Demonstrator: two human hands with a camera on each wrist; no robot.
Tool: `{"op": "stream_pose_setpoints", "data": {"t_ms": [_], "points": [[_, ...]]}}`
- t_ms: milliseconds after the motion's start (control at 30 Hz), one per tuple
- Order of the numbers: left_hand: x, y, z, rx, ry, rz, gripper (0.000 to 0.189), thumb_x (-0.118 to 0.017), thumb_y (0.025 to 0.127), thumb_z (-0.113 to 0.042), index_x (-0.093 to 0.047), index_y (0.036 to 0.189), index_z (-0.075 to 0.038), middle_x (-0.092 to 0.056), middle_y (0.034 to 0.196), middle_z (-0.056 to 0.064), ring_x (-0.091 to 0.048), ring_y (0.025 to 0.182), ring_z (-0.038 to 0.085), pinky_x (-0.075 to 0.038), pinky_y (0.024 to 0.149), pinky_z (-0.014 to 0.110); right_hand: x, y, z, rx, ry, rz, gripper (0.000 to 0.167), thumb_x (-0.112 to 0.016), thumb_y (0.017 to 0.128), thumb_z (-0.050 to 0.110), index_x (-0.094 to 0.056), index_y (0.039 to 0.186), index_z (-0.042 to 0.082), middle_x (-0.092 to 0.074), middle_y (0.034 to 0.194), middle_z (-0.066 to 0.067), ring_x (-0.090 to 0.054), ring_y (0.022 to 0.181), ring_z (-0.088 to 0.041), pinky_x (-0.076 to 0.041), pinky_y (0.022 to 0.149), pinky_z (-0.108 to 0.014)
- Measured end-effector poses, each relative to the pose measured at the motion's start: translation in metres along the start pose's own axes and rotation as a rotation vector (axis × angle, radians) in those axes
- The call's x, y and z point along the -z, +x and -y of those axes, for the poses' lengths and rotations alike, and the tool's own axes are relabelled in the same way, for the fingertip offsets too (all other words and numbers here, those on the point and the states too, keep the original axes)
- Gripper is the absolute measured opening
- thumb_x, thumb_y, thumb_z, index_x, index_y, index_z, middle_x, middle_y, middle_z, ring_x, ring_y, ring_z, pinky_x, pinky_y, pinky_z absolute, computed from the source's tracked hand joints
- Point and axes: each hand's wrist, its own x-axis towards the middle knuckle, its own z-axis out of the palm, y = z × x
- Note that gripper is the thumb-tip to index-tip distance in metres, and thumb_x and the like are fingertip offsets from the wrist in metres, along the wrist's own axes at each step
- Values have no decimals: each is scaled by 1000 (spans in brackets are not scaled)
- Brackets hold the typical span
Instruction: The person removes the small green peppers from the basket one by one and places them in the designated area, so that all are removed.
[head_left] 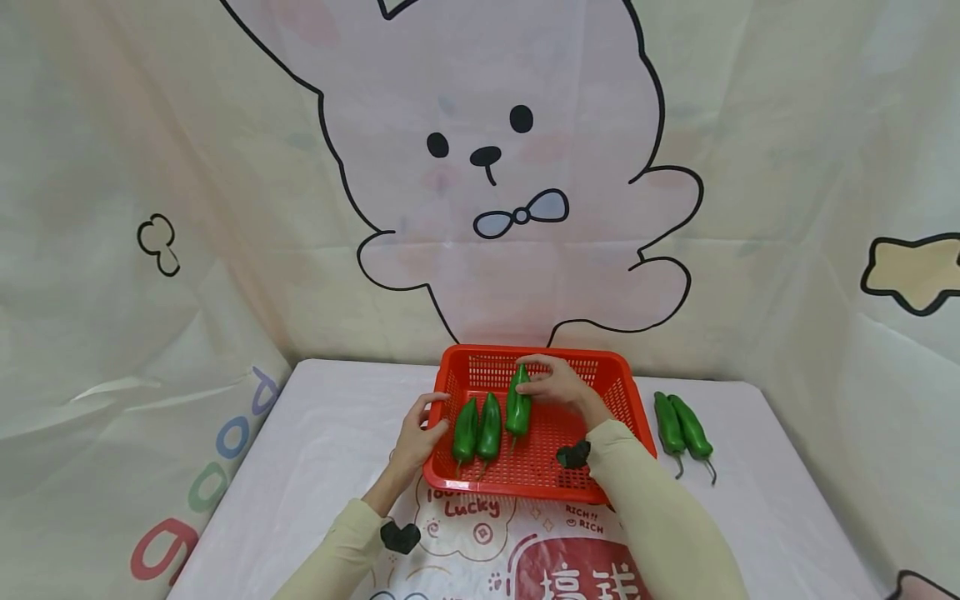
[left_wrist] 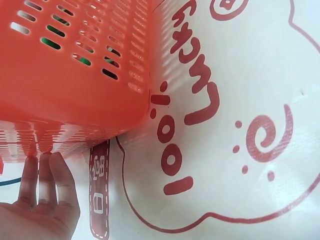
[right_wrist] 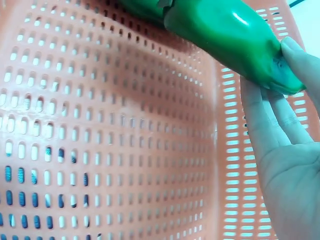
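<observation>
My right hand (head_left: 557,385) pinches a green chili pepper (head_left: 517,408) by its tip between thumb and fingers, inside a red plastic basket (head_left: 536,492). In the right wrist view that pepper (right_wrist: 225,35) slants across the top, its stem end to the left. Two more green peppers, one at the left (head_left: 465,432) and one beside it (head_left: 489,427), lie in the basket's left part, stems toward me. At the basket's left rim my left hand (head_left: 412,437) holds on, thumb and forefinger over the edge; its other fingers (left_wrist: 47,180) touch the outer wall.
To the right of the basket, two green peppers (head_left: 681,425) lie side by side on the white-covered table (head_left: 345,417). A printed cloth (head_left: 480,525) is under and before the basket. Behind hangs a curtain with a cartoon animal (head_left: 585,275).
</observation>
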Motion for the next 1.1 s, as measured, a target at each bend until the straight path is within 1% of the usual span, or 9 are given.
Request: {"op": "stream_pose_setpoints", "data": {"t_ms": [67,200,300,467,567,800,867,1000,1100], "points": [[1,0,0,-3,1,0,43,-56,94,8,-52,136,2,-52,118,41,-60,99,57,-59,74,56,0,1,3,-5,7,0,57,-73,92,-1,-50,144,-3,-67,113,-23,-70,96,-29,-58,84,-47],[0,-1,-1,-9,0,2,43,-57,94,7,-52,136,2,-51,119,42,-59,101,59,-55,78,64,0,0,6,-16,42,-6,54,-73,93,1,-53,142,-1,-66,113,-23,-70,96,-31,-51,90,-62],[-1,-1,-1,-7,0,0,43,-57,94,7,-52,136,2,-51,120,42,-58,101,59,-55,78,64,1,0,9,-17,58,-10,51,-72,93,2,-55,141,-1,-67,112,-24,-70,96,-32,-46,92,-67],[-1,-1,-1,-4,2,-4,43,-57,94,6,-52,136,1,-52,120,40,-58,102,59,-57,77,61,2,-1,17,-23,51,-38,52,-74,92,3,-51,138,-2,-66,113,-24,-70,95,-32,-48,91,-66],[-1,-1,-1,-2,3,-8,43,-57,94,6,-52,137,1,-52,119,39,-60,101,57,-56,78,62,3,-1,22,-12,45,-38,51,-74,92,5,-47,135,-3,-66,112,-24,-70,94,-31,-49,91,-66],[-1,0,-1,10,9,-11,44,-57,94,5,-52,137,1,-54,117,34,-65,91,34,-55,80,64,3,-3,35,35,48,-2,52,-72,94,3,-46,138,-6,-67,110,-23,-70,94,-33,-54,85,-61],[-1,0,-1,10,8,-11,44,-57,94,5,-52,137,1,-54,117,34,-65,93,38,-55,80,64,3,-4,38,54,46,2,52,-72,94,3,-47,139,-6,-67,110,-23,-70,94,-33,-55,84,-60],[-1,0,-1,13,1,-8,44,-56,95,6,-51,138,1,-53,119,36,-61,101,54,-55,80,63,3,-7,43,93,51,20,52,-71,95,3,-51,142,-3,-66,112,-23,-70,96,-33,-53,87,-61],[-1,0,-1,17,-2,-7,44,-55,95,6,-51,138,1,-53,120,36,-58,105,58,-55,80,63,4,-10,46,123,43,30,50,-69,96,3,-52,143,0,-65,116,-24,-69,99,-33,-56,84,-57]]}}
